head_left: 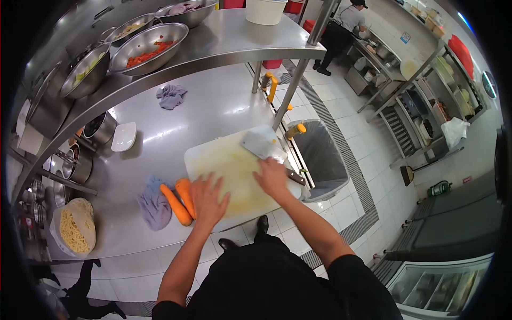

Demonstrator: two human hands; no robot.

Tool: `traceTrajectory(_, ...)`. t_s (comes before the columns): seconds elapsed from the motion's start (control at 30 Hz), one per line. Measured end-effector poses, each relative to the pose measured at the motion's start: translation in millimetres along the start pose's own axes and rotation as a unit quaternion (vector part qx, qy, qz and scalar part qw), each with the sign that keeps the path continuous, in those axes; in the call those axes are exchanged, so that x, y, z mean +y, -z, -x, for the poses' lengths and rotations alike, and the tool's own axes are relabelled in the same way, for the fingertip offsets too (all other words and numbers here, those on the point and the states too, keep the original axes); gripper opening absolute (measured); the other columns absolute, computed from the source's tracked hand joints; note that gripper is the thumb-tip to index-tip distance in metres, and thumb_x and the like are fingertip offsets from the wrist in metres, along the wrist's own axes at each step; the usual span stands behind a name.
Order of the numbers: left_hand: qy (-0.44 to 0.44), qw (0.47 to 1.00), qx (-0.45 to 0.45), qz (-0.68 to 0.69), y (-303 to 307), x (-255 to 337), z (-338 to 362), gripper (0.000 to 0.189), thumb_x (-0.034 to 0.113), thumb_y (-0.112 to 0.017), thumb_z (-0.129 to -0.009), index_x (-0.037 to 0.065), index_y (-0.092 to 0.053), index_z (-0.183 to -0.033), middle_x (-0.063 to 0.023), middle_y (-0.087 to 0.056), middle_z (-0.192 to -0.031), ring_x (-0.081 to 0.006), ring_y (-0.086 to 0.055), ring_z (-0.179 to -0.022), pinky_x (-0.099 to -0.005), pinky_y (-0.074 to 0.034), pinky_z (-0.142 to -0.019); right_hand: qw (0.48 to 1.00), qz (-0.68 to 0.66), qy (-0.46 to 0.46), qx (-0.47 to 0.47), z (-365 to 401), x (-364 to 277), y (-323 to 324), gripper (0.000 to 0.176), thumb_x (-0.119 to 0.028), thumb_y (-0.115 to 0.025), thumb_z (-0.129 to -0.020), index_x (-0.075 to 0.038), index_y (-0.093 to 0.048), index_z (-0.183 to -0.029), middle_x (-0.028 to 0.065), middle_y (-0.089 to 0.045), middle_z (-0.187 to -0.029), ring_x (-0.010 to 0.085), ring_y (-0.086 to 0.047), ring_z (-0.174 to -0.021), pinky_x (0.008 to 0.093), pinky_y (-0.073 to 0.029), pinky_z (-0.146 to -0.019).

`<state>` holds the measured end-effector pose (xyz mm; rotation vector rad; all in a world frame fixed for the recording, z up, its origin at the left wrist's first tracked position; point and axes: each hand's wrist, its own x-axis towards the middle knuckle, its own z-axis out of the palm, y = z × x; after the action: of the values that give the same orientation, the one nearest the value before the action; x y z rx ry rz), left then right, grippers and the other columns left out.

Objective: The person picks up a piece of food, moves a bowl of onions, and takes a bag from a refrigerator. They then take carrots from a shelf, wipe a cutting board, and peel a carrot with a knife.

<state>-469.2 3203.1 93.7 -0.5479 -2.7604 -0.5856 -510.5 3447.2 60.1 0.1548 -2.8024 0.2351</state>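
Observation:
A pale cutting board (229, 160) lies on the steel counter. My left hand (208, 200) rests flat on the board's near left corner with fingers spread, touching two peeled carrots (180, 200) that lie at the board's left edge. My right hand (273, 178) presses down on the board's right side, next to a cleaver (262, 145) whose blade lies flat on the board and whose dark handle (296, 177) sticks out beside my wrist. Neither hand grips anything.
A grey cloth (153, 205) lies left of the carrots, another cloth (171, 96) farther back. Steel bowls (148, 48) fill the upper shelf. A bag of noodles (76, 226) sits at left. A lined bin (320, 157) stands right of the counter. Another person (344, 26) works in the background.

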Motion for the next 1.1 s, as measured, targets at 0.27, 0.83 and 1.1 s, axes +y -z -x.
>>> traceTrajectory(0.27, 0.149, 0.983, 0.022, -0.104, -28.3, -32.4, 41.9, 0.063, 0.012, -0.062, -0.084, 0.018, -0.044, -0.143, -0.0168, -0.029, -0.153, -0.0410, -0.033, -0.136, -0.0626, -0.027, -0.106, 0.974, -0.069, -0.159, -0.147, 77.9, 101.2, 40.2, 0.041, -0.031, -0.058, -0.092, -0.010, -0.052, -0.126, 0.0179, -0.060, -0.108, 0.0398, -0.062, -0.091, 0.0492, -0.049, -0.076)
traceTrajectory(0.83, 0.217, 0.961, 0.154, -0.078, -47.8, -43.6, 19.1, 0.062, 0.006, -0.056, -0.084, 0.007, -0.041, -0.143, -0.0237, -0.035, -0.149, -0.0415, -0.037, -0.132, -0.0495, -0.030, -0.110, 0.911, -0.240, -0.304, -0.140, 116.2, 197.9, 98.8, 0.040, -0.036, -0.045, -0.100, -0.001, -0.063, -0.104, 0.0229, -0.062, -0.076, 0.0399, -0.060, -0.073, 0.0475, -0.047, -0.067)
traceTrajectory(1.1, 0.265, 0.936, 0.230, -0.024, -30.6, -20.7, 35.4, 0.046, 0.009, -0.058, -0.086, 0.003, -0.054, -0.132, -0.0204, -0.048, -0.137, -0.0397, -0.043, -0.129, -0.0477, -0.034, -0.109, 0.899, -0.245, -0.234, -0.277, -6.5, 223.1, 3.3, 0.044, -0.035, -0.047, -0.095, 0.002, -0.067, -0.084, 0.0163, -0.061, -0.058, 0.0287, -0.063, -0.050, 0.0408, -0.049, -0.051)
